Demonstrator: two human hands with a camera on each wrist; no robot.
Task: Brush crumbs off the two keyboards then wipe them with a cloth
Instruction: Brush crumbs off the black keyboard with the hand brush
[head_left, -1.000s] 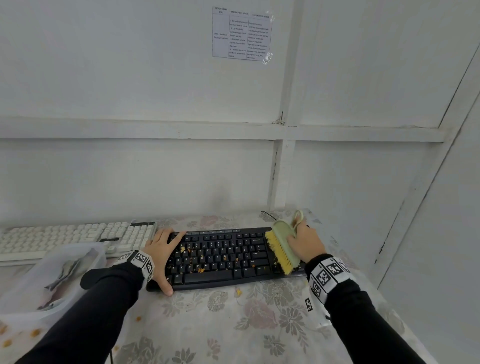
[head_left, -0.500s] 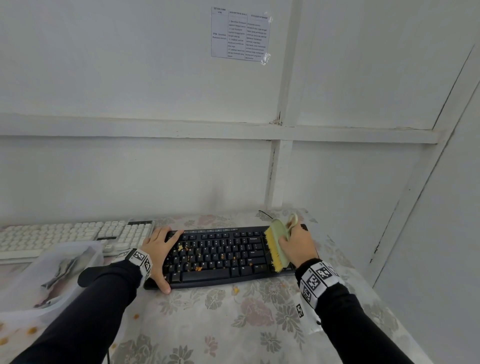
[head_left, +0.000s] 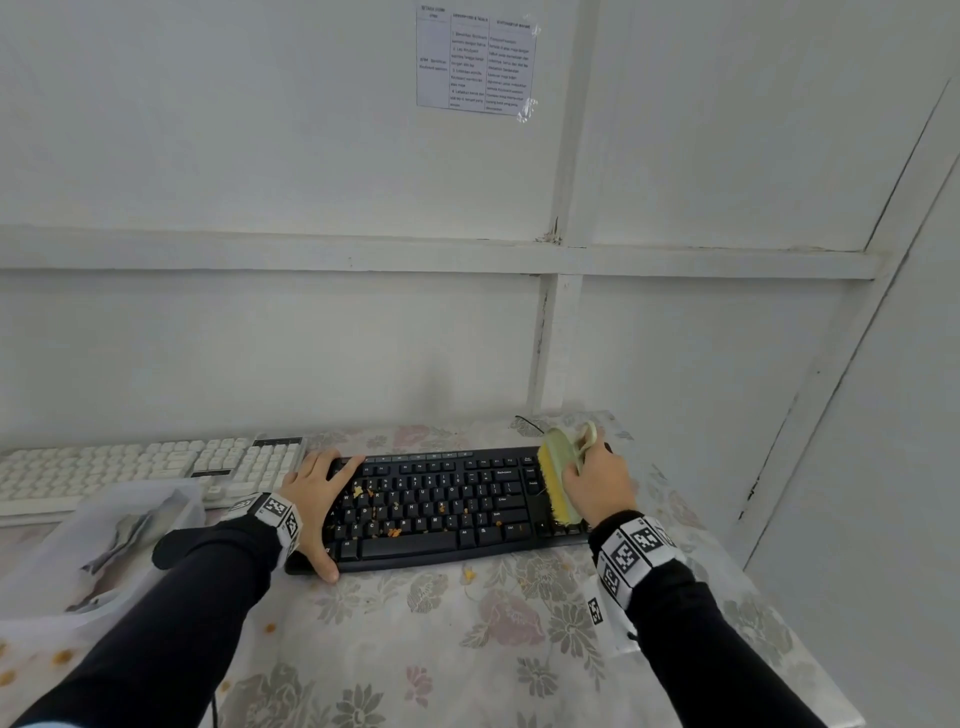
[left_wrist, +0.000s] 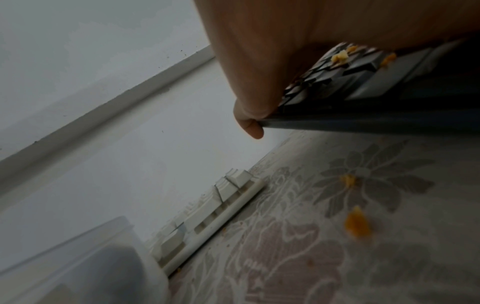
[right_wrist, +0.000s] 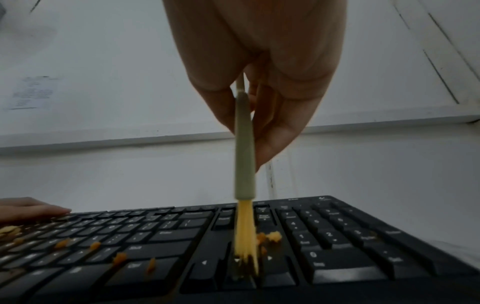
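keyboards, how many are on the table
2. The black keyboard lies in the middle, under both hands. The white keyboard lies left of it by the wall; its left end runs out of view.

Matt black plastic keyboard (head_left: 447, 506), glossy floral tablecloth (head_left: 467, 634), yellow-bristled brush (head_left: 558, 480), translucent plastic bag (head_left: 93, 540)

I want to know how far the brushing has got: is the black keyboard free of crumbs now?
No: orange crumbs lie among the left-hand keys of the black keyboard, while the brush stands near its right end.
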